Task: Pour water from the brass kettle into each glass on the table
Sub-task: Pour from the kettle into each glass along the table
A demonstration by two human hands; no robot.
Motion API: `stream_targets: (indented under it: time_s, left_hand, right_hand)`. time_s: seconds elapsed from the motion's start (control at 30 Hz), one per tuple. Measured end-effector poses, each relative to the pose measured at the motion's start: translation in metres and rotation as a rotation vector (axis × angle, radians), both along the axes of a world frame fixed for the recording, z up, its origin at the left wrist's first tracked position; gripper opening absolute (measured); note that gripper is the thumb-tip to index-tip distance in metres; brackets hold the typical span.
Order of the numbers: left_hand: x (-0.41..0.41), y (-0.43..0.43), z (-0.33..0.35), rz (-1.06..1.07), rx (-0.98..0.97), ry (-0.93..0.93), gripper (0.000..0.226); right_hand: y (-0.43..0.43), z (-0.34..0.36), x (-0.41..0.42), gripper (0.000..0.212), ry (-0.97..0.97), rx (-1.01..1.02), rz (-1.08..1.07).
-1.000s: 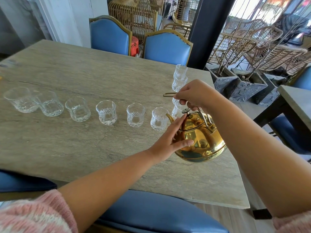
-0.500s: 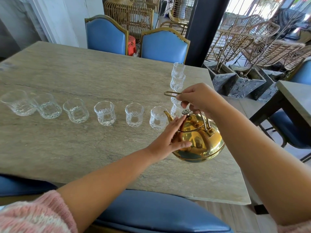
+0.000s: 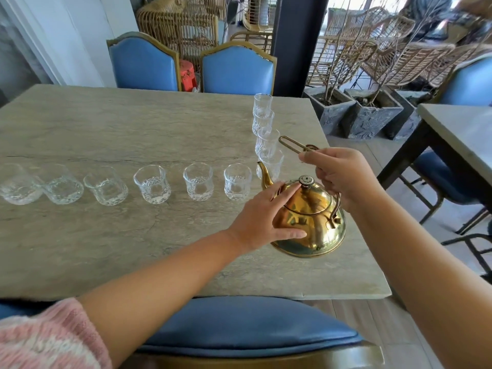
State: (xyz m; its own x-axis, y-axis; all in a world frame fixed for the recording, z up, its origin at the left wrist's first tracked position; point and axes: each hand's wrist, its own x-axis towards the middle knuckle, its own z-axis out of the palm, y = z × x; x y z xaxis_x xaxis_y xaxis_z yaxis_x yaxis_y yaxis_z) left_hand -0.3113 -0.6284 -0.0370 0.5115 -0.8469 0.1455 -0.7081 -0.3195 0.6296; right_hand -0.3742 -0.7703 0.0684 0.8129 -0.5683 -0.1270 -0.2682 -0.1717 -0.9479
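The brass kettle (image 3: 311, 222) stands near the table's right edge, its spout aimed at the far left. My left hand (image 3: 262, 219) lies against its side, fingers on the lid and thumb on the body. My right hand (image 3: 340, 174) is closed around the kettle's raised handle (image 3: 292, 145). Several clear cut glasses form a row from the far left (image 3: 18, 187) to one beside the spout (image 3: 237, 181). More glasses run in a line away from me, from the nearest (image 3: 274, 166), just behind the spout, to the farthest (image 3: 263, 102). I cannot tell how much water they hold.
The grey stone table (image 3: 106, 249) ends close to the kettle's right. A blue chair seat (image 3: 239, 326) is below me and two blue chairs (image 3: 237, 70) stand at the far side. Stone planters (image 3: 370, 115) and another table (image 3: 458, 134) are to the right.
The kettle has tipped back from leaning toward the glasses to nearly upright. My right hand has shifted right along the handle. My left hand stays on the lid.
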Motion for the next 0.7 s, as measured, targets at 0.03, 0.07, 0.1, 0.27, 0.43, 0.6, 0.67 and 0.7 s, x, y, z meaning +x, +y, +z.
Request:
stream_targets:
  time_s: [0.03, 0.07, 0.1, 0.27, 0.43, 0.6, 0.67, 0.7]
  left_hand:
    - [-0.003, -0.003, 0.001, -0.012, 0.007, -0.012, 0.093]
    - [-0.005, -0.006, 0.002, -0.022, 0.019, -0.023, 0.094]
    - [-0.009, -0.010, 0.003, -0.031, 0.033, -0.032, 0.095]
    - [-0.036, -0.037, 0.016, -0.066, 0.125, -0.024, 0.101]
    - [-0.072, -0.081, 0.025, -0.061, 0.324, -0.019, 0.108]
    - [-0.111, -0.134, 0.031, -0.004, 0.351, 0.035, 0.108]
    - [-0.126, -0.155, 0.031, 0.017, 0.339, 0.050, 0.107]
    - [-0.132, -0.165, 0.029, 0.025, 0.329, 0.050, 0.107]
  right_hand:
    - [-0.002, -0.001, -0.006, 0.023, -0.011, 0.004, -0.020]
    - [-0.005, -0.001, -0.011, 0.024, -0.021, 0.009, -0.038]
    - [-0.008, -0.001, -0.016, 0.025, -0.028, 0.010, -0.050]
    - [-0.033, 0.001, -0.047, 0.028, -0.050, 0.013, -0.073]
    - [-0.073, 0.000, -0.079, 0.018, -0.061, 0.026, -0.004]
    - [-0.127, 0.001, -0.110, 0.011, -0.060, 0.027, 0.041]
    - [-0.151, -0.001, -0.122, 0.012, -0.076, 0.038, 0.061]
    - [-0.162, -0.002, -0.127, 0.013, -0.093, 0.041, 0.070]
